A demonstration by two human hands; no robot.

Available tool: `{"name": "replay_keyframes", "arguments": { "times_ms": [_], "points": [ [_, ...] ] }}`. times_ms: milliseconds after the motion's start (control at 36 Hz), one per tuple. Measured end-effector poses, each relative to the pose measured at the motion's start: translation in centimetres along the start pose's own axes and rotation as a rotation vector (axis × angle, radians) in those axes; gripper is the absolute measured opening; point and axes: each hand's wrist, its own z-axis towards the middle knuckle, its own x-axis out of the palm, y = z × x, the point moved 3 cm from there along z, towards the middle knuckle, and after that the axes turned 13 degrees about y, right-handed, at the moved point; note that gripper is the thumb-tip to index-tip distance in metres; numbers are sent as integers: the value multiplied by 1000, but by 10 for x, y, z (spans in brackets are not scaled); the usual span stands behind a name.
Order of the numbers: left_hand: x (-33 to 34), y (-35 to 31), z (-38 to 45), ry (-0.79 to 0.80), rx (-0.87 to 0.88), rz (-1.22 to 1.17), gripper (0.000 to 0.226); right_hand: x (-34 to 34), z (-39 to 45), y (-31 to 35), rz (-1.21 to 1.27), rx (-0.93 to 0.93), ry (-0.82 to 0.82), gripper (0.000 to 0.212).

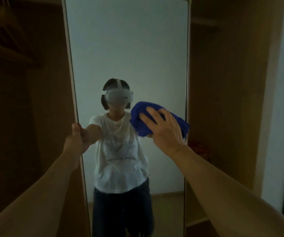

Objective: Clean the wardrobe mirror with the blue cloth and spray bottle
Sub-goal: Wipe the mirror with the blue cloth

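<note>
Against the right half of the wardrobe mirror (126,48), our right hand (165,127) presses the bunched blue cloth (141,117), fingers spread over it, while our left hand (79,137) grips the door's left edge. The cloth looks soft and light, best palmed flat; the glass looks slick, rigid and fragile, so we steady it by its edge. No spray bottle in view.

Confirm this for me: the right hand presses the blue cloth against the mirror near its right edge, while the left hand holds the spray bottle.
Not quite. In the head view the left hand holds no spray bottle; it grips the left edge of the mirror. No bottle is in sight. The rest stands: the right hand presses the blue cloth against the glass near its right edge.
</note>
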Motion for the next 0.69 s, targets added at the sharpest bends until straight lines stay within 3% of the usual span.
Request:
{"name": "replay_keyframes", "arguments": {
  "times_ms": [83, 222, 361, 556, 694],
  "points": [
    [0, 0, 0, -13, 30, -19, 54, -10, 8, -14, 47, 143, -14, 43],
    [-4, 5, 5, -32, 45, 5, 57, -6, 4, -46, 72, 408, 45, 61],
    [-5, 8, 13, -51, -4, -89, 56, -2, -8, -48, 95, 474, 2, 63],
    [-8, 12, 14, -19, 13, -37, 64, 23, -46, -24, 225, 663, 1, 64],
    [-9, 13, 13, -62, 42, -26, 62, 33, -65, 1, 293, 677, 25, 65]
  ]
}}
